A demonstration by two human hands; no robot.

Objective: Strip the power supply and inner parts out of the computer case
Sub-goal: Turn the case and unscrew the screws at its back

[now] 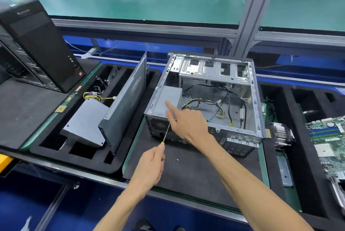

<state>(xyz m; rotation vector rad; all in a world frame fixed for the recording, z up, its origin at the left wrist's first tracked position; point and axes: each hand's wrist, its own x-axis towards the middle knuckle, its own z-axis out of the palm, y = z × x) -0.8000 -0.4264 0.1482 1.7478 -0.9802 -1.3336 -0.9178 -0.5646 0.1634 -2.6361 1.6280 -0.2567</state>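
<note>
A: Bare grey sheet metal, ribbed and punched with slots: that is the computer case (209, 98), lying open side up on a dark foam mat (186, 171) near the middle of the bench.

B: And inside it?

A: At its 9 o'clock corner sits the power supply (168, 98), a plain matte grey box, with a perforated fan grille facing the person. Yellow and black cables (205, 104) trail from it across the shiny floor of the case toward 3 o'clock. A silver drive cage (214, 70) with stamped holes fills the 12 o'clock end.

B: The hands?

A: The right hand (188, 124) reaches over the near rim, index finger straight and its tip resting on the top of the power supply, the other fingers curled. The left hand (151, 165) at 6 o'clock grips a screwdriver (165, 135) with a yellow handle; its thin steel shaft points up at the grille.

B: Anything loose?

A: A small screw (177, 160) lies on the mat. At 9 o'clock a black foam tray (56, 145) holds another grey power supply box (87, 120) and a perforated side panel (127, 100) leaning upright. At 3 o'clock, a green motherboard (328, 141)
</note>
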